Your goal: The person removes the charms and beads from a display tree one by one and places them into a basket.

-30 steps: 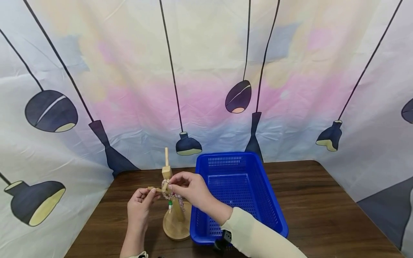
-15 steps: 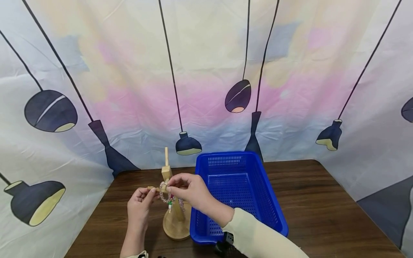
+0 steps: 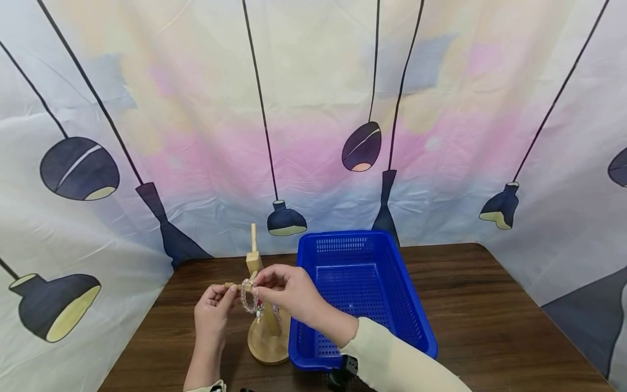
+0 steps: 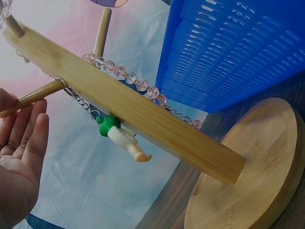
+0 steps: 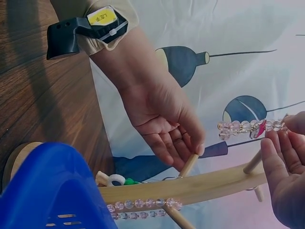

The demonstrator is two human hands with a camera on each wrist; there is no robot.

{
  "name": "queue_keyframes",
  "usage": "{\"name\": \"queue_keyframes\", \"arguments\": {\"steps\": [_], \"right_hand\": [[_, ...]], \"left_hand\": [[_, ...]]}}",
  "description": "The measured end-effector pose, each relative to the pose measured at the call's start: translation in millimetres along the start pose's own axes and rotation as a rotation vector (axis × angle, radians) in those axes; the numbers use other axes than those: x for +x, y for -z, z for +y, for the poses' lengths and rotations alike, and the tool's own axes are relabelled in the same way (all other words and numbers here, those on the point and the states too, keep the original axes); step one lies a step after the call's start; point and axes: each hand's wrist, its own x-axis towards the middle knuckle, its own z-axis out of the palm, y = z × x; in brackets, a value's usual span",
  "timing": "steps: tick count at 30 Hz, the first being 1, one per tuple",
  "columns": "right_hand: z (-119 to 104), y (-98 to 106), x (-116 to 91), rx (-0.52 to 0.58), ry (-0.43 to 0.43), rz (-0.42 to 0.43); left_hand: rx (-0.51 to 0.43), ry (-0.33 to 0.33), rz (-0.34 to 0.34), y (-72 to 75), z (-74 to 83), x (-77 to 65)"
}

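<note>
The left hand (image 3: 211,309) (yellow wrist label (image 5: 103,16), marks too small to read) pinches a peg (image 4: 46,91) of the wooden stand (image 4: 121,103); before its post hangs a pink beaded bracelet (image 5: 244,126), pinched by the right hand (image 3: 289,289).

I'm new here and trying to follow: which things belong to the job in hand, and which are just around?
In the job, it seems:
beaded bracelet, pinched by the right hand
wooden stand, its peg held by the left hand

Just around, probably:
green-topped charm and second beaded string, both hanging on the stand
blue basket beside the stand
</note>
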Motion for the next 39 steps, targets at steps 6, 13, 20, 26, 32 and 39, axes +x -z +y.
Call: {"name": "queue_keyframes", "arguments": {"steps": [6,13,20,26,32,39], "right_hand": [[-2.1,0.4,-0.8,-0.003,0.005,-0.012],[-9.9,1.5,-4.6,-0.002,0.021,-0.052],[-20.5,8.5,-12.1,-0.058,0.036,-0.088],[-22.6,19.5,-17.7,-0.105,0.038,-0.121],[-14.9,34.7,-20.5,-0.155,0.053,-0.125],[-2.9,55.3,-23.5,-0.212,-0.017,-0.110]], "left_hand": [[-0.007,0.013,0.003,-0.2,-0.8,1.1],[0.049,0.009,0.026,-0.3,-0.5,3.0],[0.059,0.009,0.027,-0.7,-0.1,2.3],[0.015,-0.015,0.006,1.0,-0.8,0.6],[0.049,0.004,0.017,0.1,0.9,0.7],[0.058,0.014,0.019,-1.0,1.8,-0.1]]}}
